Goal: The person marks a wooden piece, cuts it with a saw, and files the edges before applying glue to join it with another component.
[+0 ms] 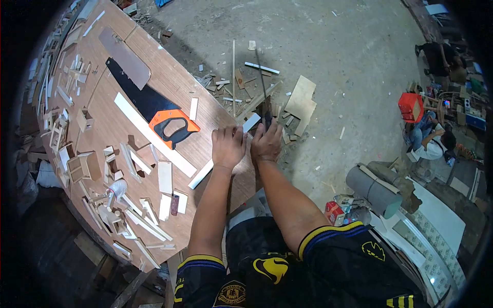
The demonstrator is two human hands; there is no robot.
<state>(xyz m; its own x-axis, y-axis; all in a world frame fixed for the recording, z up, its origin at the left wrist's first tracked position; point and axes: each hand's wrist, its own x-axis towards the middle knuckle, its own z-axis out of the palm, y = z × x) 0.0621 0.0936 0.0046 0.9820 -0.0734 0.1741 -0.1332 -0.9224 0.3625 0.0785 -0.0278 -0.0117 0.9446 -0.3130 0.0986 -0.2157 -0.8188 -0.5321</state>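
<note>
A narrow white-edged wood strip lies across the table corner, and its far end sticks out past the edge. My left hand presses down on the strip with bent fingers, hiding its middle part. Just to the right, my right hand is wrapped round the dark handle of a thin blade, seen nearly edge-on and pointing away over the floor beside the strip's end. Left of my hands, a handsaw with an orange and black handle lies flat on the table, next to a long white strip.
The wooden table carries small wood frames, a wooden box, a bottle and many offcuts. Wood scraps litter the floor. On the right are a grey roll, a red container and a seated person.
</note>
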